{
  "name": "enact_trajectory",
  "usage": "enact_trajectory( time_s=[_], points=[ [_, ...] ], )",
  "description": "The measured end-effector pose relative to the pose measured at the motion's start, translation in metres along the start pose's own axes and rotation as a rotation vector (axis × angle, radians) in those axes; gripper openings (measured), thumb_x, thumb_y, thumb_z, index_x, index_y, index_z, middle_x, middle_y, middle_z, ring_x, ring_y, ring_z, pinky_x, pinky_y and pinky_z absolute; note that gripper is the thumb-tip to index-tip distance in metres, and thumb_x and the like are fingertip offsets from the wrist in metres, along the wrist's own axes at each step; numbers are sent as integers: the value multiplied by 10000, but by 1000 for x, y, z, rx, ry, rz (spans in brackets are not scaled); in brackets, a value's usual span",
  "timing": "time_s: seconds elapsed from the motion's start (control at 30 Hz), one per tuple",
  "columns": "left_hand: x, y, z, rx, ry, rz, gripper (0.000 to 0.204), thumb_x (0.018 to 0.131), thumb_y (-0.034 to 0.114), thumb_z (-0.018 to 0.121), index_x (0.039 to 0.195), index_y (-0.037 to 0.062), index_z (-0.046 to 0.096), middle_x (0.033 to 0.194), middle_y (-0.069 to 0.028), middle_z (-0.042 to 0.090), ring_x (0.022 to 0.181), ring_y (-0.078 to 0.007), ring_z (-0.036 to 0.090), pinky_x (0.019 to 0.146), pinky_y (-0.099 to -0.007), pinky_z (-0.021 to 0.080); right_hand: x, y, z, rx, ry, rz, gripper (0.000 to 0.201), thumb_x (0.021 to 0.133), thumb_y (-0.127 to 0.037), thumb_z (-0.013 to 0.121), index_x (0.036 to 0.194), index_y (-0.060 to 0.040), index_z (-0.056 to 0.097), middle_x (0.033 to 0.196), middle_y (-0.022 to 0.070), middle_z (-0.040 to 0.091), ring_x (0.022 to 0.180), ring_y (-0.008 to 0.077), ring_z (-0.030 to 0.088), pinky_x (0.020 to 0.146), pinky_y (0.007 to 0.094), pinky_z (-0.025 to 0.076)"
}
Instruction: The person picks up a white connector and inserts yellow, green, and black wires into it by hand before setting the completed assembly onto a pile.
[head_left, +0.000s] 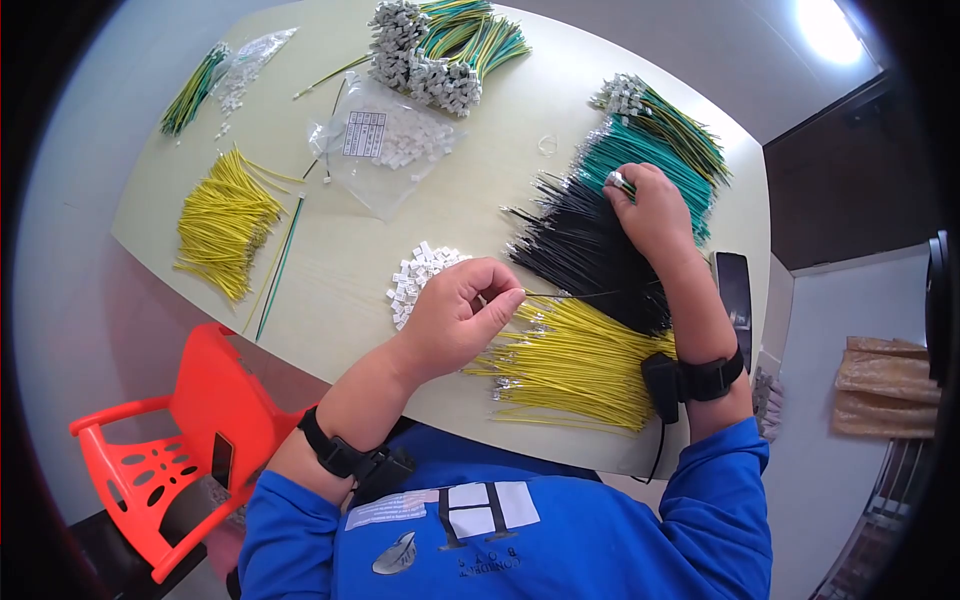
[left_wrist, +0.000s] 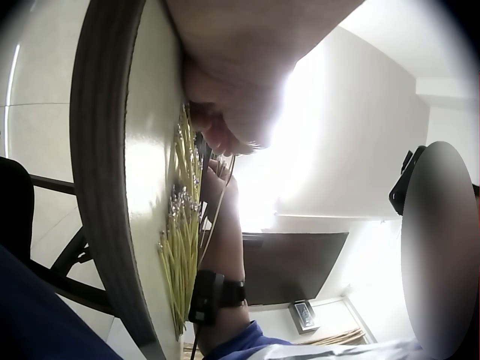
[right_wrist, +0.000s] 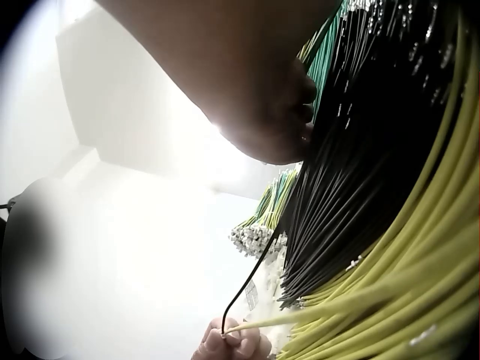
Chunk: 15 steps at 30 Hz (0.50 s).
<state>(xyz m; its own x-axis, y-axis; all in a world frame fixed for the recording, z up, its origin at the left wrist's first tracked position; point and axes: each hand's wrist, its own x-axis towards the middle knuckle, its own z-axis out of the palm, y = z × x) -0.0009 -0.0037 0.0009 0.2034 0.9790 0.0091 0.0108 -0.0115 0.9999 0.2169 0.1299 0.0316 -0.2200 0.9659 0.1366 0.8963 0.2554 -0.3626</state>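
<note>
My left hand (head_left: 455, 315) pinches the end of a thin black wire (head_left: 575, 295) between thumb and forefinger, above the yellow wires. In the right wrist view a yellow wire (right_wrist: 277, 319) overlaps those same fingertips. My right hand (head_left: 657, 210) is over the green and black wires and pinches a small white connector (head_left: 614, 180) with its thumb and fingers. Below it spread a pile of black wires (head_left: 570, 235) and a pile of green wires (head_left: 625, 150). Yellow wires (head_left: 580, 365) lie nearest me. Loose white connectors (head_left: 408, 283) lie partly behind my left hand.
A bag of connectors (head_left: 400, 145) and bundles of finished wires (head_left: 440, 65) stand at the back. More yellow wires (head_left: 225, 225) lie at the left. A phone (head_left: 733, 290) rests at the right edge; a red chair (head_left: 215, 400) stands left.
</note>
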Motion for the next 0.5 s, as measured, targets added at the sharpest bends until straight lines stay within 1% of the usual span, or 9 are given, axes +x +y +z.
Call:
enact_trajectory(
  time_s=[0.07,0.13,0.23,0.27,0.37,0.4,0.47,0.5],
  points=[
    [0,2,-1,13,-32,-33,55,897,73,572,876,24,559,775,42,491,668,-14,422,576,-164,353,-1,0,1,2,22,-17,157,816,-183,634,929,-74,641,925,76,601,793,278,603,676,375,475],
    [0,2,-1,9,-34,-33,57,897,74,573,873,24,560,773,42,491,666,-15,422,575,-164,353,-2,2,1,2,32,-23,156,815,-180,635,931,-75,640,922,76,603,778,277,604,668,373,475],
    [0,3,-1,0,-32,-32,60,897,75,574,869,23,561,770,41,492,663,-15,422,575,-165,354,-5,5,-1,138,112,-76,140,800,-109,644,924,-46,624,868,84,615,694,217,591,610,299,467],
    [0,4,-1,4,-36,-35,61,896,76,576,870,22,563,770,40,495,664,-15,425,577,-165,356,-7,4,-2,138,109,-75,140,800,-109,644,924,-46,624,868,84,615,694,217,591,610,299,467],
    [0,4,-2,11,-44,-42,63,895,77,579,870,20,565,771,38,503,666,-15,430,580,-166,361,-19,-3,-15,216,125,-198,94,796,-55,628,886,-30,616,804,75,610,667,158,571,595,264,454],
    [0,3,-2,11,-45,-38,63,894,77,580,876,19,568,774,36,508,671,-16,435,584,-166,364,-25,-7,-19,217,123,-199,94,796,-55,628,886,-30,616,804,75,610,667,158,571,595,264,454],
    [0,1,-2,12,-47,-35,63,892,78,583,887,16,574,781,33,520,679,-16,446,590,-167,371,-40,-21,-25,314,95,-382,64,791,-17,616,855,-21,615,738,55,598,645,122,550,590,248,442],
    [0,1,-2,12,-44,-37,63,892,78,583,887,16,574,781,33,520,679,-16,446,590,-167,371,-47,-26,-27,317,92,-382,64,791,-17,616,855,-21,615,738,55,598,645,122,550,590,248,442]
  ],
)
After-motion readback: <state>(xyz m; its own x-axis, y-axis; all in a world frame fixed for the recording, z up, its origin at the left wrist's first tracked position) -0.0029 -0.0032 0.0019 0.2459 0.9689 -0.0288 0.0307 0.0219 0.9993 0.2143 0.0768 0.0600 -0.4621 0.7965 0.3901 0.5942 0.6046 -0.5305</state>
